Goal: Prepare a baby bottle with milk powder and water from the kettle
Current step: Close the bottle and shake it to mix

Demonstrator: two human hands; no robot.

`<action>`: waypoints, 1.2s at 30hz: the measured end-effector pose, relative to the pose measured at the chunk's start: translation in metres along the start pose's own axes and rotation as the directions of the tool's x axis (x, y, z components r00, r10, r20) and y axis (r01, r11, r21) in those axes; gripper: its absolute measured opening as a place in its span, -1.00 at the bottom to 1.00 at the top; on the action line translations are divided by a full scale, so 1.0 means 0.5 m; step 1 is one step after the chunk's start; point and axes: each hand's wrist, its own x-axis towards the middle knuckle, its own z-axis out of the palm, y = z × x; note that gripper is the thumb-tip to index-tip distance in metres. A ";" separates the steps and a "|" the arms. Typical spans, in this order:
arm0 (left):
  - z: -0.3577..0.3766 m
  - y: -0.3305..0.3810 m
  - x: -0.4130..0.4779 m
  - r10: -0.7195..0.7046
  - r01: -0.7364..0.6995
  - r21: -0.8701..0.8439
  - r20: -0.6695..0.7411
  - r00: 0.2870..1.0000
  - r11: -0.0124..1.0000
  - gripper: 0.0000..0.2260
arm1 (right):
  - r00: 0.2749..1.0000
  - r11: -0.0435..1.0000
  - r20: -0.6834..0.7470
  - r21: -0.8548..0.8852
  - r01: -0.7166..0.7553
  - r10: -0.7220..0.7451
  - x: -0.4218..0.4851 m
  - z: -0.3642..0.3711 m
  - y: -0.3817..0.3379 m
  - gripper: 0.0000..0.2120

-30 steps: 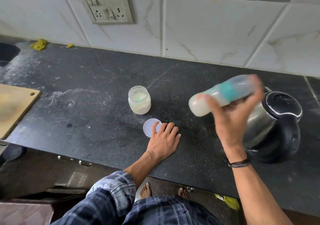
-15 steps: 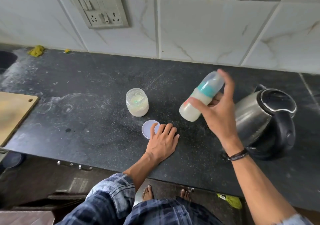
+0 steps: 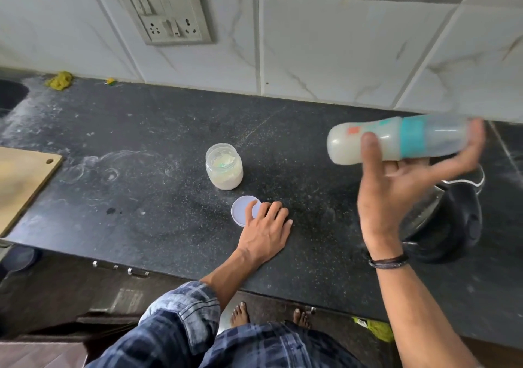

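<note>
**Bottle held sideways above counter**

Right hand (image 3: 396,198) raised over the counter (image 3: 141,226), fingers (image 3: 370,152) wrapped round a bottle (image 3: 396,141) lying near level, milky inside, teal band toward the fingertip end, blurred. Below and behind those fingers, mostly hidden, a kettle (image 3: 452,226). Left hand (image 3: 263,231) flat on the counter, fingers slightly spread, one fingertip resting on a lid (image 3: 240,212). Just beyond those fingers, an open jar (image 3: 224,166) of powder, upright, apart from the lid.
</note>
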 end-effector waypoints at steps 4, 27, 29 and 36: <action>0.003 -0.002 -0.002 0.005 -0.004 0.004 -0.013 1.000 1.000 -0.75 | 0.949 0.976 0.239 -0.114 -0.184 0.207 -0.009 0.000 0.000 -0.09; -0.004 0.002 -0.002 0.002 -0.002 0.003 0.016 1.000 1.000 -0.74 | 0.999 1.000 0.047 -0.020 -0.003 0.004 0.007 0.008 -0.001 -0.07; -0.007 0.000 -0.001 0.001 -0.001 -0.007 0.019 1.000 1.000 -0.74 | 0.961 0.985 0.217 -0.070 -0.159 0.171 -0.007 0.007 -0.002 -0.10; -0.006 0.002 -0.001 0.003 -0.003 0.005 0.024 1.000 1.000 -0.73 | 0.998 1.000 0.047 0.000 0.029 -0.028 0.005 0.008 -0.001 -0.08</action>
